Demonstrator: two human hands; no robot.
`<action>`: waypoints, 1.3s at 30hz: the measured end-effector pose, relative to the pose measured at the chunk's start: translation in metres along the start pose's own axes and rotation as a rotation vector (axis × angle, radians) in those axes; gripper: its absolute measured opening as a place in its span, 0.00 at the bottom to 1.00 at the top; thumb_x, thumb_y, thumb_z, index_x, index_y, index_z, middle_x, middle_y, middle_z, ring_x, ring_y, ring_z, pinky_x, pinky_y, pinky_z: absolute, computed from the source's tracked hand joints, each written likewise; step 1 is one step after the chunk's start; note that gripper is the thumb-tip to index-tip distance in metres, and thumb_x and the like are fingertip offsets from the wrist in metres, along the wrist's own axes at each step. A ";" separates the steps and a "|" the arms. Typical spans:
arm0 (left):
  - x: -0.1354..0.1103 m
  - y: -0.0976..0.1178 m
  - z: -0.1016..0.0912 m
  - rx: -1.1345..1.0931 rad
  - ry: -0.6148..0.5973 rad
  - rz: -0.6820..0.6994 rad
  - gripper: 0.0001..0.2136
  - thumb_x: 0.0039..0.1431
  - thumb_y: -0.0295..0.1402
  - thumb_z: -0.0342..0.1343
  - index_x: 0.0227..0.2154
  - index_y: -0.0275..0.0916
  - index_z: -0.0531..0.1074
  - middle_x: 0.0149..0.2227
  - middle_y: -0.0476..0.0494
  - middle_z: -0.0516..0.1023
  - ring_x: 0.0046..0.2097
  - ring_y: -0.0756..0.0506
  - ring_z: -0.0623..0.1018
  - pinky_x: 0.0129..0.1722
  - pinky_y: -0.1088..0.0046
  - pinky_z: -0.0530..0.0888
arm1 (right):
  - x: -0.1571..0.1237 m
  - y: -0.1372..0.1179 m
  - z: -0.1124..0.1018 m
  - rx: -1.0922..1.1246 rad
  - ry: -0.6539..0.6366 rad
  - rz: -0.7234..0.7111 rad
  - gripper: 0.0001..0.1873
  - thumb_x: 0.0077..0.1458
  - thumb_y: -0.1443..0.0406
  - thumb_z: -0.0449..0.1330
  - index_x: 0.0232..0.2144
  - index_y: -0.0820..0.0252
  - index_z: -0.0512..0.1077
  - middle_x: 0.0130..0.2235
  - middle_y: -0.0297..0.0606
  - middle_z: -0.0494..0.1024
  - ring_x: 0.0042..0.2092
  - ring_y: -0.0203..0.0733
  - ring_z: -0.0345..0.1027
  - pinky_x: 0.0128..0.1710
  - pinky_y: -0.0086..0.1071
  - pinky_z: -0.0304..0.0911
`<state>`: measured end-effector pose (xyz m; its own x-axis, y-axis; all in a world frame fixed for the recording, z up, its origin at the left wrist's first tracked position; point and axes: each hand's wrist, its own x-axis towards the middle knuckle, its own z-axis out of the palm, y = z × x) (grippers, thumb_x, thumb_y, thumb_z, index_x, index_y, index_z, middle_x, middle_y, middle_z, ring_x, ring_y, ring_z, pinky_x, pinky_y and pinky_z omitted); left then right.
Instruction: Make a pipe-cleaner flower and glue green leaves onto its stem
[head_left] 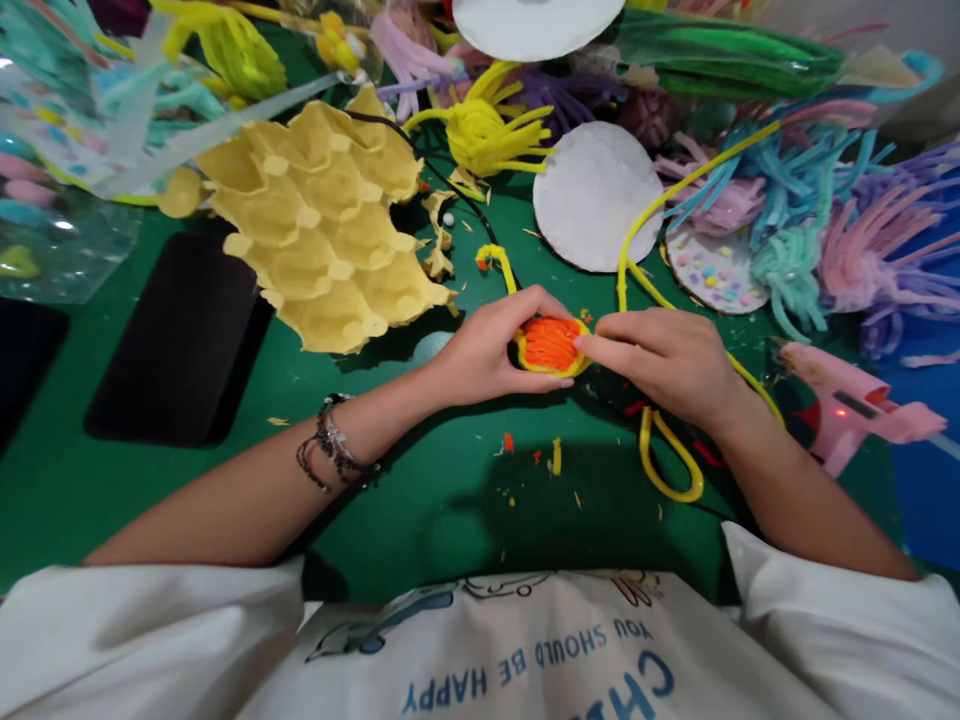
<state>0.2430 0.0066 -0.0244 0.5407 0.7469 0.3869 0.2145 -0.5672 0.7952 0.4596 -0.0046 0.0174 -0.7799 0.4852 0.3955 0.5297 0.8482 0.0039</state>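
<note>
My left hand point(495, 345) curls its thumb and fingers around a small egg-carton-sized piece point(551, 343) filled with orange strands and edged in yellow. From the right, my right hand point(664, 360) presses its fingertips together at that yellow edge. A long fuzzy yellow cord point(671, 490) runs behind and below my right hand, with a loop on the table. Its part between my fingertips is hidden. Another short yellow end with an orange tip point(495, 258) sticks up beyond my left hand.
A torn yellow egg carton point(322, 220) lies left of centre, beside a black phone point(180, 345). A pink glue gun point(855, 400) with a lit red light rests at right. White discs point(598, 197) and bundled colourful cords point(787, 190) crowd the far side. Small scraps point(556, 457) dot the green surface.
</note>
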 end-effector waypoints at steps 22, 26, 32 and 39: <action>0.000 0.000 -0.001 -0.091 -0.017 0.045 0.20 0.45 0.40 0.65 0.38 0.36 0.68 0.38 0.42 0.77 0.40 0.46 0.77 0.39 0.70 0.73 | -0.008 0.006 0.002 -0.129 0.081 -0.156 0.16 0.62 0.67 0.47 0.41 0.50 0.74 0.30 0.34 0.77 0.28 0.34 0.66 0.28 0.32 0.60; 0.000 0.000 0.000 -0.091 -0.024 0.046 0.20 0.45 0.42 0.65 0.38 0.36 0.68 0.36 0.42 0.77 0.39 0.45 0.77 0.38 0.71 0.73 | -0.004 0.003 0.002 -0.287 0.196 -0.265 0.14 0.61 0.71 0.48 0.38 0.55 0.74 0.31 0.33 0.78 0.29 0.32 0.66 0.30 0.29 0.61; 0.000 0.001 0.000 -0.045 -0.012 0.029 0.21 0.44 0.42 0.66 0.38 0.36 0.68 0.38 0.42 0.77 0.39 0.45 0.77 0.39 0.71 0.73 | 0.002 -0.001 0.002 -0.342 0.180 -0.229 0.10 0.59 0.72 0.50 0.35 0.63 0.71 0.32 0.38 0.77 0.31 0.33 0.67 0.30 0.28 0.59; 0.000 -0.001 -0.001 -0.089 -0.023 0.008 0.21 0.44 0.44 0.65 0.37 0.37 0.67 0.36 0.44 0.76 0.37 0.46 0.77 0.36 0.72 0.73 | 0.004 -0.001 0.002 -0.173 0.138 -0.118 0.09 0.60 0.72 0.50 0.37 0.64 0.70 0.35 0.38 0.78 0.33 0.33 0.69 0.31 0.26 0.61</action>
<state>0.2425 0.0078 -0.0249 0.5607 0.7340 0.3831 0.1374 -0.5388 0.8312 0.4550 -0.0032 0.0173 -0.7930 0.3412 0.5047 0.4960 0.8427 0.2095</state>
